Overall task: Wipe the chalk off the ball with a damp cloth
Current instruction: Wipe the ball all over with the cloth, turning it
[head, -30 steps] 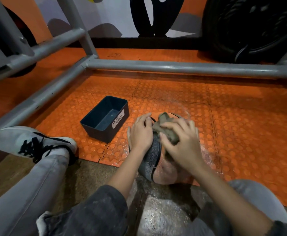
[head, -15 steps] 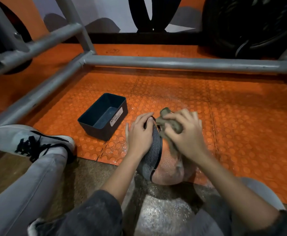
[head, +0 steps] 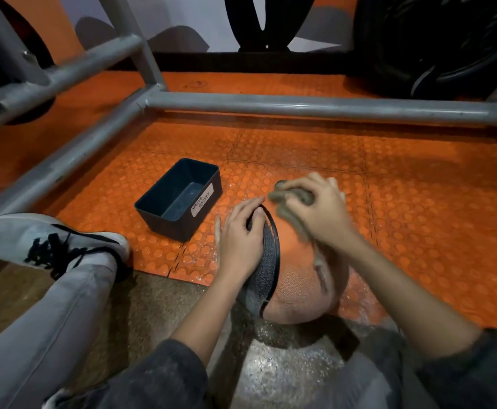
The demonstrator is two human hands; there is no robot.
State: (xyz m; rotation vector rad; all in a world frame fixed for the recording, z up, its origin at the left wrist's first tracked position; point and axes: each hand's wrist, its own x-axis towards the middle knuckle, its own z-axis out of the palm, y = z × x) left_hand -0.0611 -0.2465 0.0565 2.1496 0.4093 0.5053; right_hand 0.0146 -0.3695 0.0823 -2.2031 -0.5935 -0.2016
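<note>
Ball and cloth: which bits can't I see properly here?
Head view, ball: its top and left side are covered by the left hand and right hand; its underside faces the floor.
Head view, cloth: blurred by motion and mostly bunched in the right hand, so dampness cannot be told.
Head view, black tyre: cut off by the top-right edge.

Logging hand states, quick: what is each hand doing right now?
Left hand: open, fingers resting on the ball.
Right hand: closed on the cloth, pressing it against the ball.
</note>
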